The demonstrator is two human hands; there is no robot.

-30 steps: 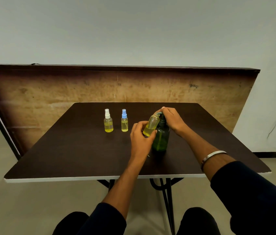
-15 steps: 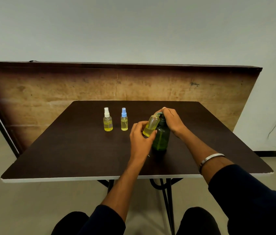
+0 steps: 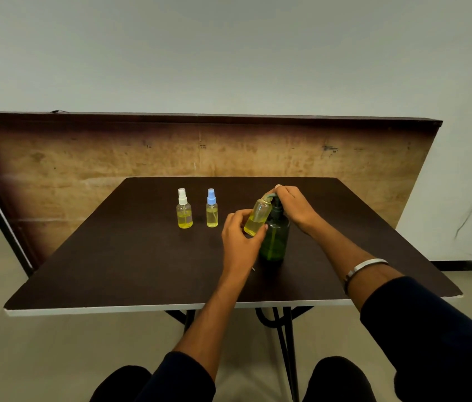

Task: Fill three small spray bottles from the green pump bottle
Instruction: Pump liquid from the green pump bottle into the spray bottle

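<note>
Left hand (image 3: 239,237) and right hand (image 3: 294,208), fingers curled.

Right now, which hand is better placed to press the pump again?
Right. The right hand already rests on top of the green pump bottle, while the left hand holds the tilted small bottle under its spout.

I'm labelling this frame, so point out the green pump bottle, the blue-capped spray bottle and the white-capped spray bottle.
green pump bottle (image 3: 275,242), head view, on its lower green body.
blue-capped spray bottle (image 3: 212,216), head view, on its clear body.
white-capped spray bottle (image 3: 184,217), head view, on its clear body.
</note>
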